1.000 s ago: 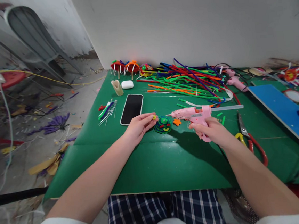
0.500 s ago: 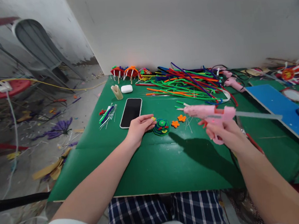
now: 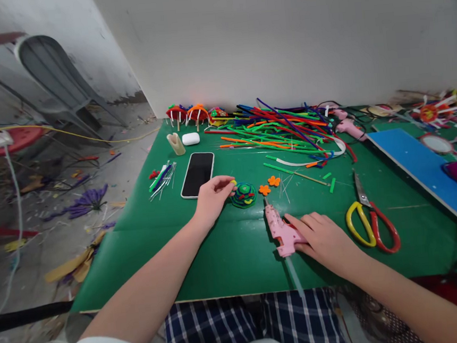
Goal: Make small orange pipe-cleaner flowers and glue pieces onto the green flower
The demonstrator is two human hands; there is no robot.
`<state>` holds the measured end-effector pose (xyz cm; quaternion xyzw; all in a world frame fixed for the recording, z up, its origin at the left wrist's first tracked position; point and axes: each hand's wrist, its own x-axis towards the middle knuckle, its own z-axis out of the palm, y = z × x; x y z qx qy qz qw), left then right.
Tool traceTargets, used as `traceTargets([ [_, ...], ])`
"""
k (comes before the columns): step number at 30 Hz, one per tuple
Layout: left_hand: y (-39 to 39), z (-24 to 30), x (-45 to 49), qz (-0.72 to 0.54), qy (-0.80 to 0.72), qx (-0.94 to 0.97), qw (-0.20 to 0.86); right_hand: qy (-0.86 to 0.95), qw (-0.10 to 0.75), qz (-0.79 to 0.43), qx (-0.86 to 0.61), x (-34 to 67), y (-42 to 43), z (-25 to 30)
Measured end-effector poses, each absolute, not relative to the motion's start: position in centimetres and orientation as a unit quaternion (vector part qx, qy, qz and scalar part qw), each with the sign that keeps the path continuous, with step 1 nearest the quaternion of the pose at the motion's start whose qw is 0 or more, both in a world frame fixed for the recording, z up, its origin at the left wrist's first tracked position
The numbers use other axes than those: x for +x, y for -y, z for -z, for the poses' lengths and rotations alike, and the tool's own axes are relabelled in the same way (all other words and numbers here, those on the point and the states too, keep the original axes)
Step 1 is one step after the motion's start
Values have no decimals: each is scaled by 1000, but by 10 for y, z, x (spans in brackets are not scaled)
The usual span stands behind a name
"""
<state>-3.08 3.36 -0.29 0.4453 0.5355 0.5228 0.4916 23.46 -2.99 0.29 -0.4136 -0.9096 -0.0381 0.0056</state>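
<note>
My left hand (image 3: pixel 211 197) pinches a small yellow piece (image 3: pixel 234 183) right beside a green coiled pipe-cleaner disc (image 3: pixel 243 194) with small coloured bits on it. My right hand (image 3: pixel 323 239) rests on the handle of a pink glue gun (image 3: pixel 281 232), which lies flat on the green table (image 3: pixel 228 257) with its nozzle pointing away from me and a glue stick jutting toward me. The fingers lie loosely over the gun's handle. Two orange felt flowers (image 3: pixel 269 185) lie just right of the disc.
A black phone (image 3: pixel 198 174), white earbud case (image 3: pixel 191 138) and small cut pieces (image 3: pixel 161 176) lie to the left. A heap of coloured pipe cleaners (image 3: pixel 284 126) fills the back. Scissors (image 3: pixel 371 219) lie at the right, near a blue board (image 3: pixel 420 170).
My right hand swung the glue gun away from the disc, up and right, then laid it down on the table in front of me. My left hand stayed by the disc.
</note>
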Motion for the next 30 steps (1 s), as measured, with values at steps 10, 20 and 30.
traceTargets([
  [10, -26, -1, -29, -501, -554, 558, 360, 887, 173, -99, -416, 203, -15, -72],
  [20, -17, -11, -26, -487, -549, 599, 320, 899, 186, -112, -381, 126, -59, -51],
  [30, -18, -12, -28, -497, -551, 573, 347, 893, 192, -109, -393, 130, -72, -43],
])
